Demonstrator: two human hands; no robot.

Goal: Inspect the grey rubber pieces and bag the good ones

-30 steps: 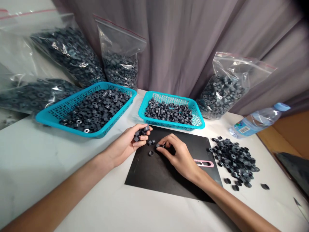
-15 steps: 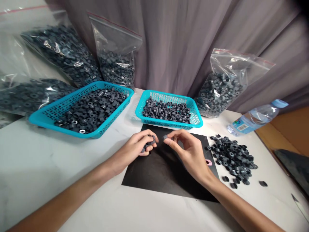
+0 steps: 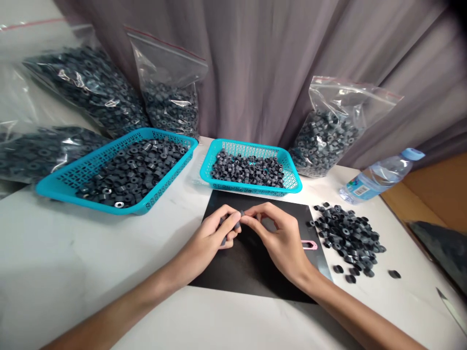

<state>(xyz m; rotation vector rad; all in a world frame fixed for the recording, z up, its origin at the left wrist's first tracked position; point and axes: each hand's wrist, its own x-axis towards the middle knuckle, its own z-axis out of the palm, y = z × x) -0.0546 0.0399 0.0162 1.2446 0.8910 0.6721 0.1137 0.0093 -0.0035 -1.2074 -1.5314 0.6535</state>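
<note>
Several small dark grey ring-shaped pieces [image 3: 238,225] are curled in the fingers of my left hand [image 3: 211,233]. The tips of my right hand [image 3: 282,236] meet the left thumb and forefinger, closed on one grey ring-shaped piece [image 3: 242,213] between them; fingers cover most of it. Both hands are above a black mat [image 3: 248,277]. A flat pink-framed tool [image 3: 309,245] lies on the mat just right of my right hand, partly hidden by it. Right of the mat is a loose heap of the same grey pieces [image 3: 348,238].
Behind the mat stands a small turquoise basket [image 3: 251,186] of grey pieces; a larger turquoise basket [image 3: 140,208] is at left. Clear zip bags of pieces [image 3: 171,104] [image 3: 324,141] lean at the back. A water bottle [image 3: 383,177] lies tilted at right.
My right hand has moved left, bringing its piece from a gap to the left fingertips. The left thumb has moved up toward it. The camera view has shifted slightly.
</note>
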